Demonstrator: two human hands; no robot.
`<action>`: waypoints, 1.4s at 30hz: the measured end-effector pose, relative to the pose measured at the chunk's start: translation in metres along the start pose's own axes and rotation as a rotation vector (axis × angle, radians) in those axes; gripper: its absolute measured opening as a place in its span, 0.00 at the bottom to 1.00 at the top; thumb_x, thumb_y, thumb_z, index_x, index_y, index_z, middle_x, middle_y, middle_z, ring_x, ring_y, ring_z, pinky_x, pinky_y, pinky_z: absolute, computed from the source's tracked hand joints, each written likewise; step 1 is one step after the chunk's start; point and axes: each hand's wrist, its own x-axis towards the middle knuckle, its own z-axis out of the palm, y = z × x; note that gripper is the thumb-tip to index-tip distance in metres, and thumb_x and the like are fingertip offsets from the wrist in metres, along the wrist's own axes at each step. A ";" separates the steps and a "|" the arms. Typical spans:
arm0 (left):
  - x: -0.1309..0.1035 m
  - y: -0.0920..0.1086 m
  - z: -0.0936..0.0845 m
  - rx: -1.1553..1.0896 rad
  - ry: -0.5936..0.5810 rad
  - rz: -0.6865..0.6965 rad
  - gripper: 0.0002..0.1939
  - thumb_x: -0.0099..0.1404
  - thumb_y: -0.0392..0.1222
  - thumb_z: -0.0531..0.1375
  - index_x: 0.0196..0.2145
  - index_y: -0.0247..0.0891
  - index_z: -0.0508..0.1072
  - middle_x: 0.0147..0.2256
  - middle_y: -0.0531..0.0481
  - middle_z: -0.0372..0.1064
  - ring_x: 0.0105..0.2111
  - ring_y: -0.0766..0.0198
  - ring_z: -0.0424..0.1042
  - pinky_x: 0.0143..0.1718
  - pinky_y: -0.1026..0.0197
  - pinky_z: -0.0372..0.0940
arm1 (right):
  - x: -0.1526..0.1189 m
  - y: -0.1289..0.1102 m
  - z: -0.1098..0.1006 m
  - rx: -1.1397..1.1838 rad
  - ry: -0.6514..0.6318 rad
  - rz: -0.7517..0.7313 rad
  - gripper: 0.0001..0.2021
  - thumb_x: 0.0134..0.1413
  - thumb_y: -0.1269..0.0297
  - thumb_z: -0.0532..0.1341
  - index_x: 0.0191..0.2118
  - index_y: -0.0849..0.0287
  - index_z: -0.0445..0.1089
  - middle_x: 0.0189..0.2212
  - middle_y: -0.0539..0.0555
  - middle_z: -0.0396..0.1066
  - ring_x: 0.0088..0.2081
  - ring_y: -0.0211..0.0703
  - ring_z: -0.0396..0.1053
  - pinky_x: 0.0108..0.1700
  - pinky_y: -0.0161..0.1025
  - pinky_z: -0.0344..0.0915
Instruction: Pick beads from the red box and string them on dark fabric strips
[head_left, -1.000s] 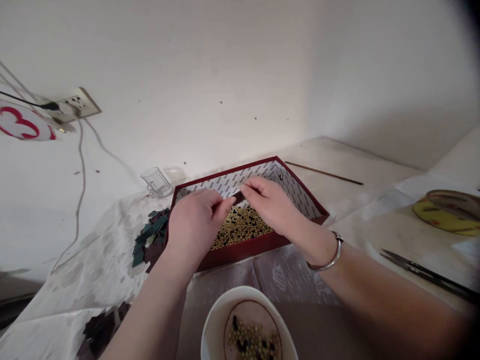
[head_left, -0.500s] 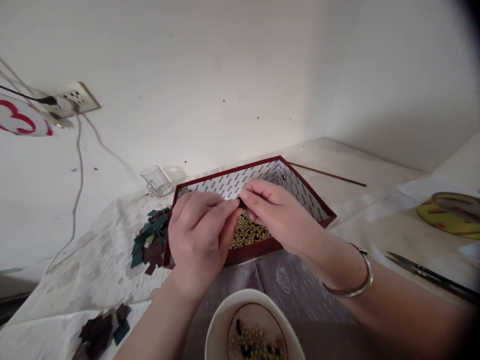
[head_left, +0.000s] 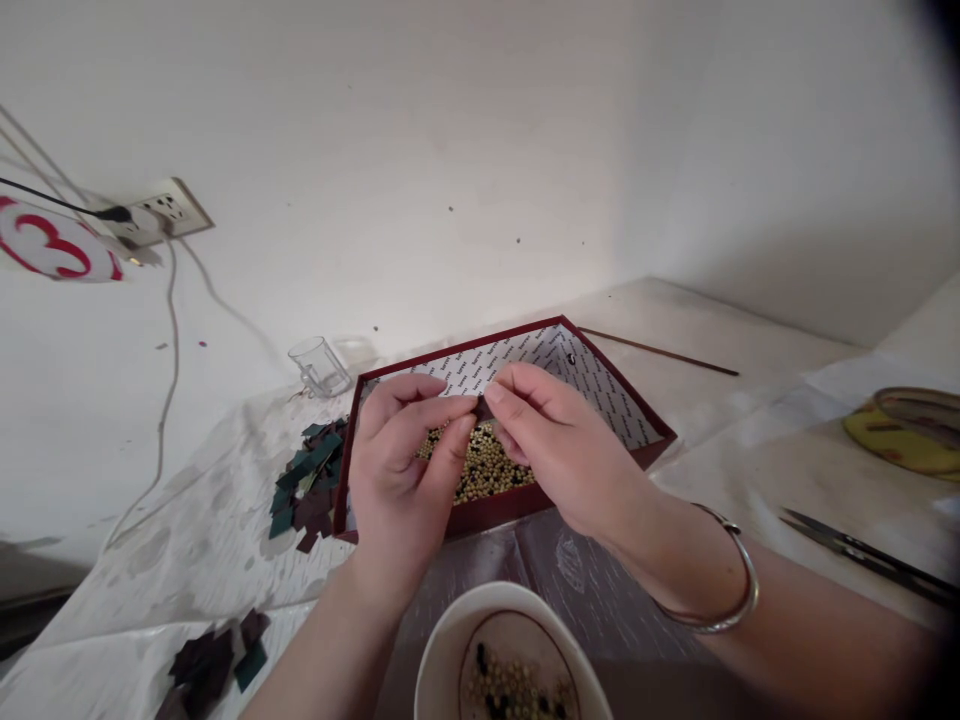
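Observation:
Above a dark red box point(head_left: 495, 515) with a patterned white lining, my two hands meet at the fingertips. My right hand point(head_left: 555, 430) pinches a small dark piece point(head_left: 484, 408), partly hidden by the fingers. Thumb and index finger of my left hand point(head_left: 409, 470) close on the left side of the same piece. Yellowish and black beads point(head_left: 491, 465) cover the box floor beneath. Nearer to me, a white bowl point(head_left: 442, 640) holds more beads of both colours.
Dark green and maroon scraps point(head_left: 304, 480) lie left of the box, others point(head_left: 202, 665) lower left. A glass mug point(head_left: 320, 367), a thin stick point(head_left: 660, 350), black snips point(head_left: 862, 550) and a yellow tape roll point(head_left: 900, 430) surround it. A wall stands behind.
The thumb of my left hand has come down away from its index finger, opening a gap between them. More of the beads shows through. The whole view has shifted slightly.

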 end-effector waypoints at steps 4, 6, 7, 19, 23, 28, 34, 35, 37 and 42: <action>-0.004 -0.002 0.000 0.189 0.039 0.146 0.16 0.56 0.31 0.61 0.42 0.45 0.72 0.42 0.48 0.66 0.43 0.62 0.66 0.44 0.56 0.64 | 0.000 0.002 0.001 0.007 0.014 0.007 0.15 0.59 0.55 0.50 0.24 0.57 0.53 0.19 0.44 0.52 0.22 0.33 0.51 0.25 0.35 0.50; -0.006 -0.003 0.000 0.308 0.066 0.270 0.20 0.54 0.31 0.63 0.44 0.46 0.71 0.43 0.48 0.67 0.42 0.60 0.66 0.46 0.53 0.63 | 0.000 0.003 0.002 0.027 0.021 0.023 0.15 0.59 0.55 0.50 0.24 0.57 0.53 0.19 0.44 0.52 0.22 0.33 0.51 0.25 0.35 0.50; -0.007 -0.003 0.000 0.345 0.074 0.311 0.21 0.53 0.30 0.64 0.44 0.46 0.71 0.43 0.48 0.68 0.42 0.59 0.66 0.47 0.52 0.62 | -0.001 0.003 0.002 0.041 0.024 0.034 0.15 0.59 0.54 0.50 0.25 0.57 0.53 0.19 0.44 0.52 0.22 0.33 0.51 0.25 0.35 0.50; -0.001 -0.004 0.003 -0.073 -0.042 -0.128 0.08 0.59 0.36 0.60 0.38 0.44 0.74 0.43 0.50 0.65 0.47 0.64 0.65 0.48 0.57 0.63 | -0.001 0.010 0.008 0.100 0.044 0.062 0.16 0.58 0.52 0.51 0.25 0.57 0.53 0.20 0.45 0.51 0.23 0.33 0.50 0.25 0.35 0.49; -0.001 -0.005 0.007 -0.280 -0.045 -0.252 0.08 0.59 0.36 0.60 0.37 0.44 0.74 0.42 0.50 0.67 0.47 0.65 0.65 0.50 0.58 0.61 | -0.001 0.010 0.007 0.078 0.048 0.036 0.16 0.58 0.53 0.51 0.25 0.57 0.52 0.20 0.45 0.51 0.23 0.33 0.50 0.25 0.35 0.49; -0.003 -0.005 0.010 -0.662 -0.089 -0.552 0.14 0.59 0.38 0.61 0.44 0.45 0.70 0.34 0.53 0.66 0.34 0.70 0.66 0.38 0.65 0.63 | -0.001 0.010 0.008 0.053 0.024 0.020 0.15 0.59 0.56 0.51 0.24 0.57 0.53 0.20 0.45 0.51 0.23 0.32 0.50 0.26 0.35 0.49; 0.000 -0.006 0.009 -0.812 -0.199 -0.715 0.07 0.57 0.40 0.62 0.32 0.37 0.68 0.25 0.56 0.60 0.25 0.74 0.59 0.27 0.70 0.56 | 0.000 0.006 0.008 -0.029 0.018 0.001 0.14 0.58 0.60 0.51 0.23 0.58 0.52 0.19 0.44 0.51 0.22 0.32 0.50 0.26 0.35 0.50; 0.000 -0.006 0.008 -0.827 -0.210 -0.720 0.07 0.57 0.40 0.62 0.30 0.36 0.67 0.24 0.57 0.59 0.25 0.74 0.58 0.27 0.70 0.56 | 0.000 0.005 0.008 -0.051 0.015 0.000 0.14 0.58 0.60 0.51 0.23 0.58 0.52 0.18 0.44 0.51 0.22 0.32 0.50 0.26 0.35 0.50; 0.001 -0.007 0.006 -0.868 -0.239 -0.735 0.08 0.58 0.40 0.62 0.30 0.36 0.65 0.24 0.57 0.59 0.25 0.74 0.58 0.28 0.69 0.55 | 0.000 0.004 0.008 -0.087 0.009 -0.003 0.14 0.58 0.61 0.51 0.22 0.58 0.52 0.18 0.44 0.51 0.22 0.32 0.50 0.26 0.35 0.50; 0.003 -0.009 0.000 -0.930 -0.359 -0.747 0.06 0.59 0.38 0.60 0.35 0.37 0.67 0.27 0.55 0.62 0.28 0.72 0.61 0.31 0.67 0.56 | 0.001 0.003 0.006 -0.118 0.036 -0.008 0.14 0.58 0.60 0.51 0.23 0.58 0.53 0.18 0.44 0.52 0.23 0.32 0.52 0.26 0.35 0.51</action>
